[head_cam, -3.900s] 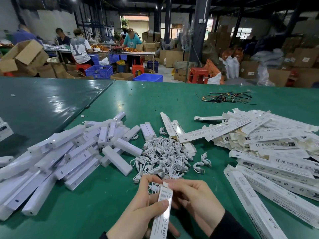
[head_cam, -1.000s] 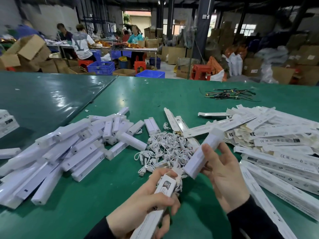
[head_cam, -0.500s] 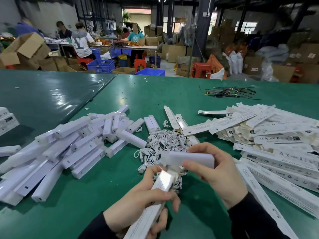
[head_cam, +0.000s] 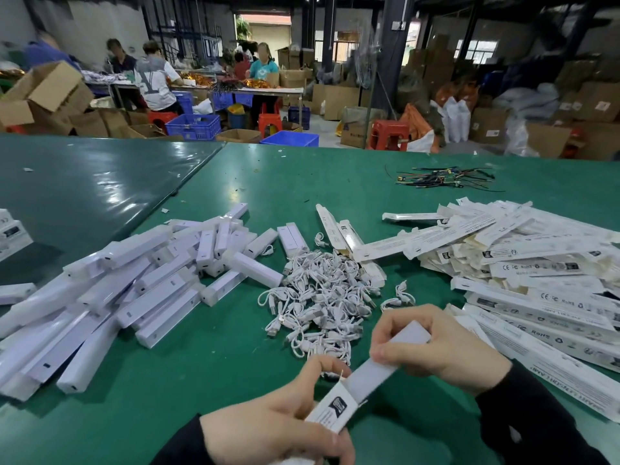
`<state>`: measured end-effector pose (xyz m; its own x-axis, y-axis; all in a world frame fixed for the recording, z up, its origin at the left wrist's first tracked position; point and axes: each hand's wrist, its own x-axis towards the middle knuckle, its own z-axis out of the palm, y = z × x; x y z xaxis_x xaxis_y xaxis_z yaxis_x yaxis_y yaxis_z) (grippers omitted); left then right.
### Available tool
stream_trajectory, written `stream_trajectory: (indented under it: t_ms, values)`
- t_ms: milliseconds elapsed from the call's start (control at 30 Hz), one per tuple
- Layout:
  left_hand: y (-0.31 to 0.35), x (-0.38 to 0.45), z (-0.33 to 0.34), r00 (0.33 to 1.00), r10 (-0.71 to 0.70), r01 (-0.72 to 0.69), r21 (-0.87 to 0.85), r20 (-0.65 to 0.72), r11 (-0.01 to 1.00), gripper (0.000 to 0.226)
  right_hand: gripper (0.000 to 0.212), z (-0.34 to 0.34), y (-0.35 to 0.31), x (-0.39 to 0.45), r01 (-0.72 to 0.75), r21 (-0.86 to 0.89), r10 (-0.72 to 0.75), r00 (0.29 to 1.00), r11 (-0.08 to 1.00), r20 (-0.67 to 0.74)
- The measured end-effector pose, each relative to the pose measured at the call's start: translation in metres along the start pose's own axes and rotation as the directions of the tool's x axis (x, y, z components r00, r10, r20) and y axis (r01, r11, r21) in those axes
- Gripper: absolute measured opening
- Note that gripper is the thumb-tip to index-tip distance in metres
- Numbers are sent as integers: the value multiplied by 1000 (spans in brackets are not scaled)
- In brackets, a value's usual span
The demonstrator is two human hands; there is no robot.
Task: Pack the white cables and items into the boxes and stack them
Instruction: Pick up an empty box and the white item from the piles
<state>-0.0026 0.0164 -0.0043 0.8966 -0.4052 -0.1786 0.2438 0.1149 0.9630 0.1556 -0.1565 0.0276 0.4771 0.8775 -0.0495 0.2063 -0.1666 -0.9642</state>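
Note:
My left hand (head_cam: 278, 427) grips a long white printed box (head_cam: 332, 409) near its open end, low in the middle of the view. My right hand (head_cam: 443, 347) holds a white lamp bar (head_cam: 379, 365) whose lower end sits inside the box mouth. A tangle of white cables (head_cam: 322, 297) lies on the green table just beyond my hands. Several more white lamp bars (head_cam: 134, 290) are piled to the left. Flat white boxes (head_cam: 523, 263) are heaped to the right.
The green table (head_cam: 302, 182) stretches ahead, with a bundle of dark coloured wires (head_cam: 443, 177) at the back right. Another white box (head_cam: 13, 233) sits at the left edge. People work at benches among cardboard cartons and blue crates in the background.
My right hand picked up a lamp bar, turned it towards the box in my left hand, and its end has now gone into the box mouth.

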Motion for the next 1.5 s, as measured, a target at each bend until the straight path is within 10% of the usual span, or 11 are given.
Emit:
stream_trajectory:
  t_ms: [133,233,400,500,567,800,933,1133,1300,1500]
  values:
    - [10,-5,-3,994,100,-97,-49,53,994,59,21,9,5,6,-18,281,15,1000,960,13]
    - [10,-6,-4,994,106,-105,-26,31,994,60,22,23,6,9,21,146,-24,1000,989,15]
    - [7,1,0,989,131,-138,-103,-70,985,57,55,31,8,17,87,288,9,949,954,-314]
    - [7,1,0,977,168,-186,-138,-130,973,60,39,35,9,19,237,318,-90,906,918,-414]
    - [8,1,0,969,193,-215,-142,-155,966,61,17,42,8,20,286,222,-178,897,932,-405]
    - [12,12,2,943,96,-121,-60,-318,991,48,48,68,16,20,127,208,-87,977,970,-192]
    - [18,9,-9,789,151,-348,-232,-595,908,47,16,43,18,19,182,-179,-248,838,967,-487]
    - [6,-3,-13,542,155,-599,-251,-826,760,60,31,48,33,19,201,-770,-281,959,605,30]
    - [8,4,-10,453,164,-550,-130,-877,825,69,11,50,29,19,210,-625,-377,914,752,-147]
    - [2,14,-3,536,117,-381,-115,-836,918,61,11,56,11,14,377,-191,-422,836,906,-351]
